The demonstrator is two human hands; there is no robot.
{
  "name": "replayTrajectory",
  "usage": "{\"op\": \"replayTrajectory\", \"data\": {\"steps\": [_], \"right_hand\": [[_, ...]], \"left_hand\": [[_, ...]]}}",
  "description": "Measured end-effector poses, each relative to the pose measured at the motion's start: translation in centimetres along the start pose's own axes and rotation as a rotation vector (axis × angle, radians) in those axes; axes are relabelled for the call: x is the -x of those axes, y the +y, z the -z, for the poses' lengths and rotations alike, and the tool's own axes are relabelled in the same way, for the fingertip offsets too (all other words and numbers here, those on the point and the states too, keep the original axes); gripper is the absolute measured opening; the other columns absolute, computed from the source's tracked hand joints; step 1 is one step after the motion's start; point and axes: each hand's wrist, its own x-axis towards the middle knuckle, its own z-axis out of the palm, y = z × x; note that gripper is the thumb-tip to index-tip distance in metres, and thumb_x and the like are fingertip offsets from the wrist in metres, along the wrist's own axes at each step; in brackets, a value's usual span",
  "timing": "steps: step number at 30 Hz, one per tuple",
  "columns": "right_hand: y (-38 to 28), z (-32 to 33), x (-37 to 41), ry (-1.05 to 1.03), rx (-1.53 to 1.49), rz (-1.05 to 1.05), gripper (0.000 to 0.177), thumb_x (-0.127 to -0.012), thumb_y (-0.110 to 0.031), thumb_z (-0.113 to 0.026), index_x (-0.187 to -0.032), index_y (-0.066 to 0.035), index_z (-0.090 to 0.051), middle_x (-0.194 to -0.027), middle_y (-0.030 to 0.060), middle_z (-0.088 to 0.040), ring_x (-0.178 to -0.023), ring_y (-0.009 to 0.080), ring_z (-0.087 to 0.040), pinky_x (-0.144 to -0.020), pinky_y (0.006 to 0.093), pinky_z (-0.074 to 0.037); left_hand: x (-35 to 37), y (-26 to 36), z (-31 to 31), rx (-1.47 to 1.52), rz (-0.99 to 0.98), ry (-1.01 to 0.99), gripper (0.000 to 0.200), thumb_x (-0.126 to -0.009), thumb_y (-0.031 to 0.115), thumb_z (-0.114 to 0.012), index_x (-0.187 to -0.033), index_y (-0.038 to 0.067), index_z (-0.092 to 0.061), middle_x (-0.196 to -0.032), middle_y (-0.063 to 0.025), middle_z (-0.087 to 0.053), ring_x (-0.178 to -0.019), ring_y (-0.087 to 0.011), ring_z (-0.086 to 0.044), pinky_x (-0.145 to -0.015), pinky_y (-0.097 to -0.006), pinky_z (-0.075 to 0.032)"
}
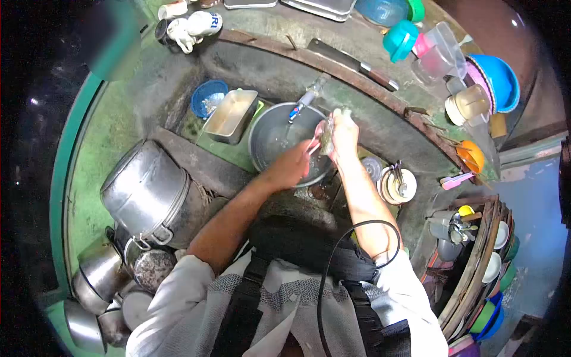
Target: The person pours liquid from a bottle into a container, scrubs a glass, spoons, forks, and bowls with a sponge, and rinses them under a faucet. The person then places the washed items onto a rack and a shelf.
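I'm watching from afar through the head camera, and both hands are working over a round grey basin [266, 150] that is sitting in the sink [178, 116]. The left hand [291, 165] is gripping a slim pink utensil [314, 144], fingers curled closed around it, and the utensil is slanting up over the right part of the basin. The right hand [345, 135] is pressing its fingers together on a greenish scrubbing pad [326, 135] — I'm not making out its exact form — and pad and utensil are meeting just inside the basin's right rim.

A tap [307, 98] is jutting from the sink's far wall and reaching over the basin's far rim. Just beside the basin, toward the sink's left end, a rectangular metal pan [221, 136] is holding cloudy liquid, and a blue bowl [197, 102] is resting near the sink's far left corner. Near the right forearm, a stack of pale dishes [388, 189] is carrying some spoons [398, 175]. Along the sink's far edge, a cleaver [334, 54] is lying on the ledge with its handle pointing right — and left of the sink's near edge a large metal pot [143, 181] is tilting on its side.
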Motion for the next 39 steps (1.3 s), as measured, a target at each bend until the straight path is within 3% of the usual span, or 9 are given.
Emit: {"op": "replayTrajectory", "data": {"steps": [4, 11, 17, 19, 21, 24, 27, 34, 39], "right_hand": [[2.9, -1.6, 1.5, -0.152, 0.141, 0.133, 0.025, -0.094, -0.027, -0.057, -0.103, -0.003, -0.057, -0.090, 0.0069, -0.065, -0.085, 0.0166, -0.061, -0.077, 0.0316, -0.047], [1.7, 0.9, 0.3, -0.126, -0.095, 0.075, 0.022, -0.091, -0.022, -0.061, -0.103, -0.003, -0.061, -0.090, 0.0050, -0.066, -0.079, 0.0147, -0.060, -0.070, 0.0289, -0.048], [1.9, 5.3, -1.4, -0.022, 0.948, 0.193, 0.028, -0.088, -0.016, -0.063, -0.109, 0.002, -0.061, -0.090, 0.0093, -0.068, -0.080, 0.0145, -0.062, -0.074, 0.0307, -0.049], [2.0, 6.0, -0.2, -0.418, 1.045, 0.126, 0.027, -0.082, -0.012, -0.064, -0.105, 0.001, -0.061, -0.092, 0.0101, -0.068, -0.083, 0.0182, -0.063, -0.076, 0.0320, -0.049], [10.2, 7.4, -1.8, -0.382, 0.769, 0.631, 0.024, -0.078, -0.010, -0.058, -0.100, 0.001, -0.058, -0.096, 0.0208, -0.064, -0.086, 0.0296, -0.063, -0.075, 0.0399, -0.050], [9.1, 8.0, 0.3, -0.571, 0.665, 0.248, 0.024, -0.079, -0.012, -0.057, -0.101, -0.001, -0.057, -0.096, 0.0199, -0.062, -0.084, 0.0308, -0.061, -0.075, 0.0407, -0.049], [10.5, 12.7, 0.2, -0.709, 1.085, 0.111, 0.015, -0.077, -0.013, -0.066, -0.084, 0.000, -0.064, -0.075, 0.0068, -0.064, -0.068, 0.0164, -0.060, -0.059, 0.0345, -0.048], [11.9, 23.3, -10.7, 0.006, 1.154, 0.018, 0.056, -0.066, -0.025, -0.076, -0.111, 0.004, -0.060, -0.102, 0.0223, -0.066, -0.094, 0.0326, -0.066, -0.084, 0.0403, -0.051], [11.0, 21.2, -11.9, 0.253, 1.254, 0.244, 0.037, -0.075, -0.022, -0.071, -0.105, -0.001, -0.063, -0.091, 0.0207, -0.066, -0.086, 0.0333, -0.065, -0.076, 0.0440, -0.050]], "left_hand": [[-3.8, -6.1, -0.3, -0.321, -0.231, 0.182, 0.044, -0.095, 0.014, -0.042, -0.137, 0.005, -0.035, -0.091, -0.0208, -0.065, -0.081, -0.0340, -0.064, -0.073, -0.0451, -0.049], [-3.0, 0.1, -1.6, -0.279, -0.055, 0.343, 0.029, -0.092, 0.009, -0.042, -0.117, -0.003, -0.049, -0.101, -0.0322, -0.059, -0.098, -0.0475, -0.057, -0.086, -0.0510, -0.045], [-4.1, -1.0, -1.3, -0.506, 0.148, -0.145, 0.030, -0.096, 0.026, -0.047, -0.107, 0.001, -0.058, -0.104, -0.0215, -0.064, -0.094, -0.0369, -0.062, -0.084, -0.0423, -0.048], [-4.8, -0.9, -2.2, 0.404, 0.294, 0.253, 0.031, -0.098, 0.032, -0.046, -0.107, 0.007, -0.061, -0.100, -0.0098, -0.067, -0.091, -0.0231, -0.063, -0.082, -0.0353, -0.048], [-7.3, -4.6, -3.8, 0.544, 0.218, 0.209, 0.030, -0.100, 0.029, -0.043, -0.107, 0.003, -0.057, -0.096, -0.0080, -0.067, -0.088, -0.0198, -0.062, -0.081, -0.0324, -0.047], [-8.7, -7.2, -4.8, 0.872, 0.340, 0.463, 0.014, -0.098, 0.016, -0.040, -0.097, 0.008, -0.052, -0.086, -0.0153, -0.065, -0.075, -0.0255, -0.064, -0.068, -0.0373, -0.052], [-8.7, -12.0, -2.5, 1.197, 0.460, 0.699, 0.022, -0.101, 0.027, -0.040, -0.101, 0.009, -0.052, -0.062, -0.0002, -0.046, -0.057, -0.0163, -0.052, -0.069, -0.0415, -0.055], [-9.7, -15.0, -1.5, 1.213, 0.433, 1.003, 0.019, -0.102, 0.024, -0.035, -0.102, 0.011, -0.050, -0.064, 0.0014, -0.043, -0.058, -0.0122, -0.048, -0.062, -0.0335, -0.051], [-11.8, -13.8, -1.0, 1.122, 0.483, 1.060, 0.022, -0.102, 0.027, -0.037, -0.098, 0.009, -0.050, -0.078, -0.0022, -0.053, -0.061, -0.0137, -0.053, -0.050, -0.0283, -0.046]]}}
